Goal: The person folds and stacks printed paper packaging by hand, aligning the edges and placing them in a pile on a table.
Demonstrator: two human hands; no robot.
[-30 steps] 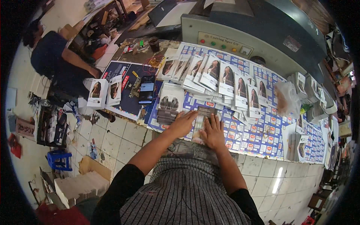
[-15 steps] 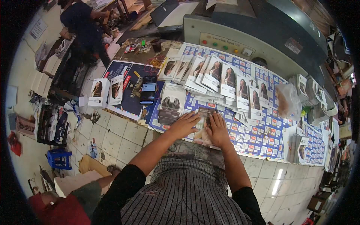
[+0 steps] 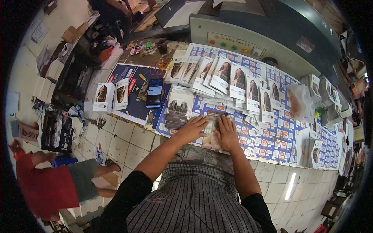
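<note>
Centre of frame: left hand and right hand lie flat, fingers spread, pressing down on printed card sheet at near table edge. Sheet sits between both palms, atop blue printed sheets. Looks thin, light, bendy, likely glossy and slippery; creases easily. Best taken at free edges or corner, pinched lightly. Upper centre: fanned row of flat cartons. Left of hands: phone, two white boxes.
</note>
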